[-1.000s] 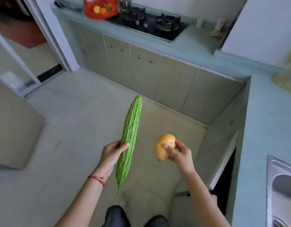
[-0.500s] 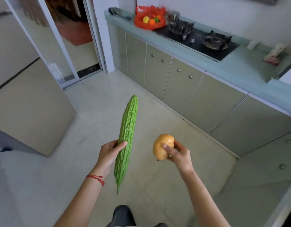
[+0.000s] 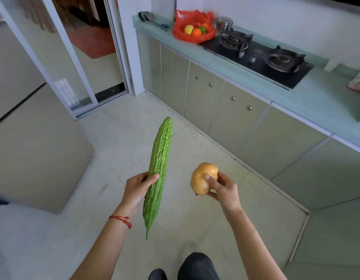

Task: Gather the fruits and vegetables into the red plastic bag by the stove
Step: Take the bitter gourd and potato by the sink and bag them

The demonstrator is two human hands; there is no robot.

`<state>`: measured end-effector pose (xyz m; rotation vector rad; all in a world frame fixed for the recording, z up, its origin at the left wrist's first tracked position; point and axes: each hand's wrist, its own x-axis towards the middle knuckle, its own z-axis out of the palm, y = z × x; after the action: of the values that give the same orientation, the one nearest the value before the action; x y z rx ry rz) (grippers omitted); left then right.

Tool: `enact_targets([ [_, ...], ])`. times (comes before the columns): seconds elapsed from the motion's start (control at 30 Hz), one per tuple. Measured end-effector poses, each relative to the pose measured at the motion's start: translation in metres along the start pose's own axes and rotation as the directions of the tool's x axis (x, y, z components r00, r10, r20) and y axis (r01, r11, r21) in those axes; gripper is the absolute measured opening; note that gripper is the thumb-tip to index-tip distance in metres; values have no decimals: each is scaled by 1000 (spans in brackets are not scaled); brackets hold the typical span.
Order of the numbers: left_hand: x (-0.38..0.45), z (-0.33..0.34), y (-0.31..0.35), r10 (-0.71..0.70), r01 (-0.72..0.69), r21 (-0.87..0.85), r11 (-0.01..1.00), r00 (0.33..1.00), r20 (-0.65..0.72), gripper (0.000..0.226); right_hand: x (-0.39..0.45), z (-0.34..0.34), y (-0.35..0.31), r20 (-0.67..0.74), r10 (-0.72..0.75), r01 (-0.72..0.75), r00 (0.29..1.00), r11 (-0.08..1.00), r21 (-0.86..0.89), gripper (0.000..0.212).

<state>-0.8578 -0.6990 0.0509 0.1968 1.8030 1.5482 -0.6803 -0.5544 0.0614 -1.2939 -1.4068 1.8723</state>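
Note:
My left hand point(image 3: 137, 187) grips a long bumpy green bitter gourd point(image 3: 159, 164) around its lower half, its tip pointing away from me. My right hand point(image 3: 223, 186) holds a yellow-orange rounded fruit point(image 3: 201, 176) with the thumb pressed on its front. Both are held over the floor in front of me. The red plastic bag point(image 3: 192, 35) stands open on the far counter just left of the stove point(image 3: 262, 57); a yellow, an orange and a green fruit show inside it.
A pale green counter point(image 3: 308, 91) over beige cabinet doors point(image 3: 235, 110) runs along the right. Utensils point(image 3: 152, 20) lie left of the bag, a metal canister point(image 3: 224, 23) behind it. A sliding glass door point(image 3: 74, 63) and a beige appliance point(image 3: 37, 142) stand at left.
The view has swung left and moved forward: the bag and stove now sit larger and nearer the centre. Both hands hold their produce the same way.

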Motion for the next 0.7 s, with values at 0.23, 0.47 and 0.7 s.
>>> enact_targets([
  [0.23, 91, 30, 43, 9, -9, -9, 1000, 1000, -14, 3, 102, 20, -45, 12, -18, 18, 1000, 1000, 5, 46],
  [0.47, 207, 77, 113, 19, -20, -21, 1000, 998, -62, 2, 232, 34, -120, 26, -37, 37, 999, 999, 4, 38],
  [0.7, 308, 96, 164, 1, -2, -14, 1000, 998, -69, 4, 340, 61, -175, 59, -29, 28, 998, 999, 15, 23],
])
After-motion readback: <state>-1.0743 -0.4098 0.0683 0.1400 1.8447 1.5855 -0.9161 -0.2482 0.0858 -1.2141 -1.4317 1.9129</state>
